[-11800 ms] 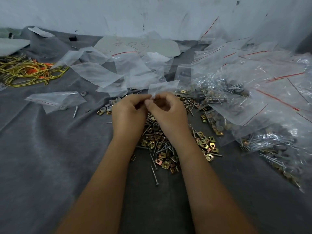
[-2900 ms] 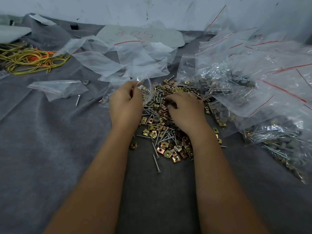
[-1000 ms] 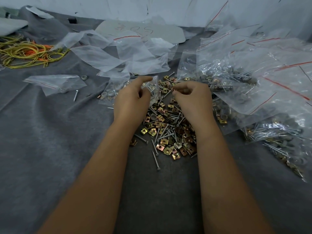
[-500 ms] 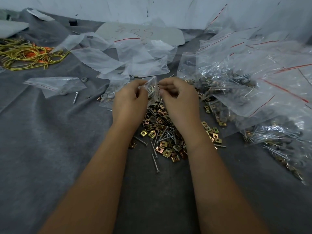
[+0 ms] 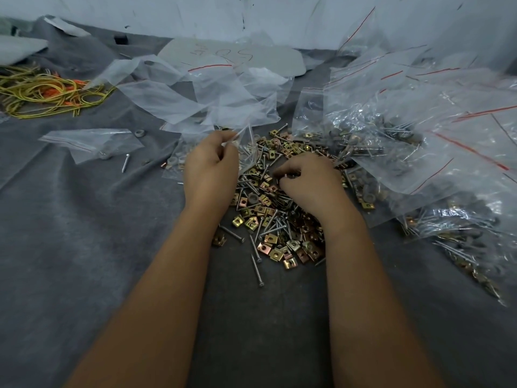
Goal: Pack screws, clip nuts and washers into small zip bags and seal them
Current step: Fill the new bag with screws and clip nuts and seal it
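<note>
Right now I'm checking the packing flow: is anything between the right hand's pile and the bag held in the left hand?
Nothing visible. The left hand pinches the small zip bag just above the loose pile; the right hand is already in that pile, right beside the bag.

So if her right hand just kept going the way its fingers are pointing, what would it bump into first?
The right hand has its fingers curled leftward and down, already at the loose pile of screws and clip nuts. It would likely meet those first; beyond them hangs the small zip bag gripped by the left hand.
</note>
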Tool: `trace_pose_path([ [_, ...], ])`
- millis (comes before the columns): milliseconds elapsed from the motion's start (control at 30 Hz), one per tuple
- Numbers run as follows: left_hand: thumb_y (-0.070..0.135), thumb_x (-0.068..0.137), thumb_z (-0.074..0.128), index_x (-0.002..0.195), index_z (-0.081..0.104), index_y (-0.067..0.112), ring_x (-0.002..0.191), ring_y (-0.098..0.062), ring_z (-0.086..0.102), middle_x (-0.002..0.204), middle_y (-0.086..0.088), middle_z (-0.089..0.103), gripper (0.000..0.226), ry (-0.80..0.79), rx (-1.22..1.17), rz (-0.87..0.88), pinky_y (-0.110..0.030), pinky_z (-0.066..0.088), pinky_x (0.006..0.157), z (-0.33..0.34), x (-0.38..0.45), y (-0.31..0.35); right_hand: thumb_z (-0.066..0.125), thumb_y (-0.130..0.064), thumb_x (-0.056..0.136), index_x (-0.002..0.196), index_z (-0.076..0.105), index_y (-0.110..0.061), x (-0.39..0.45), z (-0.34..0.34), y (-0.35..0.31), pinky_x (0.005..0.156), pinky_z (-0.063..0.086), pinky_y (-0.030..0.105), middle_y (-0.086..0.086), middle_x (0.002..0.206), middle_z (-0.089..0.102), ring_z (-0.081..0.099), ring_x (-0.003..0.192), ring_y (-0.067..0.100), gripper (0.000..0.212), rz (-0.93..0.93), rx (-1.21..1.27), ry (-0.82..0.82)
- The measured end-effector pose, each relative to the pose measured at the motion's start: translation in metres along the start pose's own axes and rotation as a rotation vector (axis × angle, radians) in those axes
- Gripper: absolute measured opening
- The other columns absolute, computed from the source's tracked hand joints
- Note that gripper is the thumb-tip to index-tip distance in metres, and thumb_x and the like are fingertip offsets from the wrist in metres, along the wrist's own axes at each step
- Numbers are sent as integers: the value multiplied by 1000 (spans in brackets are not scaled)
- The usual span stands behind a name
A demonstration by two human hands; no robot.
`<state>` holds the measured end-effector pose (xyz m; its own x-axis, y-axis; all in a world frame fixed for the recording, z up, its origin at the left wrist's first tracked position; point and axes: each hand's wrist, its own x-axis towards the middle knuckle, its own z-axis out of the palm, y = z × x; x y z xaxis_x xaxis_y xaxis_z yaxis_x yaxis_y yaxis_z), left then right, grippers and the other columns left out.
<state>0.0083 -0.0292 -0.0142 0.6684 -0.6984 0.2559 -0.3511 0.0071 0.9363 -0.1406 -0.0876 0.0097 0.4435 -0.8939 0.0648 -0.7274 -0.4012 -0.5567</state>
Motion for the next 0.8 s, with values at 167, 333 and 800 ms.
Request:
trace_pose_path([
  [167, 24, 93, 47, 116, 67, 28, 41, 0, 37, 52, 13, 52, 31, -6, 16, 4, -18, 30, 39, 0, 1, 0, 69, -21, 85, 82, 69, -41, 0, 1, 0, 97, 44, 48, -7, 108, 68, 57, 109, 22, 20, 1, 51, 73],
  [333, 23, 94, 46, 115, 67, 29, 40, 1, 37, 49, 15, 49, 30, -9, 11, 8, -15, 29, 38, 0, 0, 1, 66, -10, 85, 74, 59, -37, 0, 3, 1, 93, 46, 49, -11, 84, 64, 60, 95, 20, 30, -21, 89, 128],
  [800, 24, 93, 46, 108, 65, 35, 40, 0, 37, 48, 15, 49, 27, -30, 36, 15, -15, 29, 37, 0, -1, 1, 72, 3, 80, 88, 66, -27, 2, -2, -2, 77, 55, 19, -9, 90, 68, 65, 85, 4, 32, 8, 711, 292],
])
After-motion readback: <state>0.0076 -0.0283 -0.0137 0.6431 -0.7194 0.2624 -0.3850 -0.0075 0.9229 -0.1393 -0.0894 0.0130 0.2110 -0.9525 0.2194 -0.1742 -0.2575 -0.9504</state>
